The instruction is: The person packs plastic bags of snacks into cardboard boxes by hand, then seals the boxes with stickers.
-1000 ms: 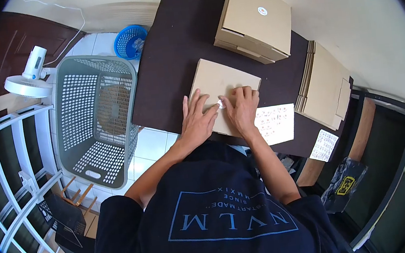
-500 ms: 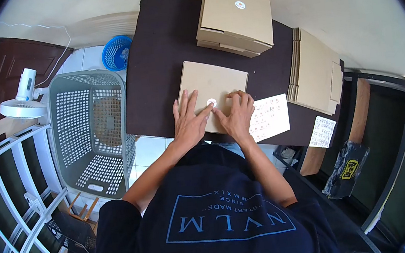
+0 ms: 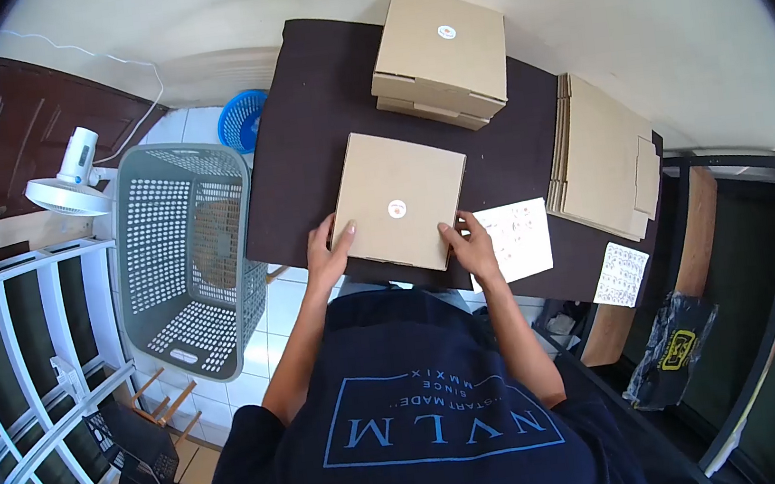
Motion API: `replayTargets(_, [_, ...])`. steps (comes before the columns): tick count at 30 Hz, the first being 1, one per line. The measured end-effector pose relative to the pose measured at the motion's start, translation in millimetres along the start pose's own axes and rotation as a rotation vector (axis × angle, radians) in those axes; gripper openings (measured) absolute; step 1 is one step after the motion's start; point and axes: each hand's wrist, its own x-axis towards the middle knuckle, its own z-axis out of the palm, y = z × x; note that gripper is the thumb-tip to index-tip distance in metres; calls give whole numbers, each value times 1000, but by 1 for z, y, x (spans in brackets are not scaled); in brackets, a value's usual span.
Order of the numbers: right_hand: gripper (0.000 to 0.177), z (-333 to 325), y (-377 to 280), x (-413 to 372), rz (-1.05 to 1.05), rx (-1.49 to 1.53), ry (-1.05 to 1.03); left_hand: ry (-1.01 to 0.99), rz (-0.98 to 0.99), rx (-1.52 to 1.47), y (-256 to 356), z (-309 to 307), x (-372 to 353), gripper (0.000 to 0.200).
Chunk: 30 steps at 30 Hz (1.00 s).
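A flat brown cardboard box (image 3: pixel 401 169) lies closed on the dark tabletop in front of me, with a round white sticker (image 3: pixel 397 209) on its lid. My left hand (image 3: pixel 327 256) grips the box's left edge, thumb on the lid and fingers down the side. At the right edge, my right hand (image 3: pixel 472 248) holds it the same way. Just right of that hand, partly behind it, is a white sheet of printed stickers (image 3: pixel 519 238).
Stacked boxes (image 3: pixel 442 45) stand at the table's back, the top one stickered. Flattened cartons (image 3: pixel 598 156) lean at the right, near a smaller printed sheet (image 3: pixel 621 274). On the floor at left are a grey laundry basket (image 3: pixel 158 239), a blue basket (image 3: pixel 241 123) and a white fan (image 3: pixel 69 195).
Both hands have moved from the sticker at the middle of the lid outward to the box's two side edges. The sticker is now fully uncovered. The camera view has shifted slightly.
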Motion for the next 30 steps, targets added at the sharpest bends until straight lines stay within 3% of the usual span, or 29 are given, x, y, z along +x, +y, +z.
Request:
replayTargets(7, [47,11,3,-9,-82,155,-94,-128,6,-341,30,-12,-20,58])
replayTargets(9, [47,12,2,-10,-140,204,-126,-178,-185,-650,36,-20,-25,61])
replayTargets(10, [48,13,-7,-14,-110,254,-177,-177,-181,-647,33,-23,-24,61])
replayTargets(14, [49,12,-35,-21,-20,354,-375,-6,-191,-830,9,-49,-7,57])
replayTargets(18, [32,16,-24,-12,60,383,-401,85,-168,-846,-7,-84,21,52])
replayTargets(23, [18,2,-11,-8,123,365,-262,203,-103,-865,7,-111,83,55])
replayTargets(30, [16,-20,3,-10,186,407,-117,222,-74,-938,42,-96,201,63])
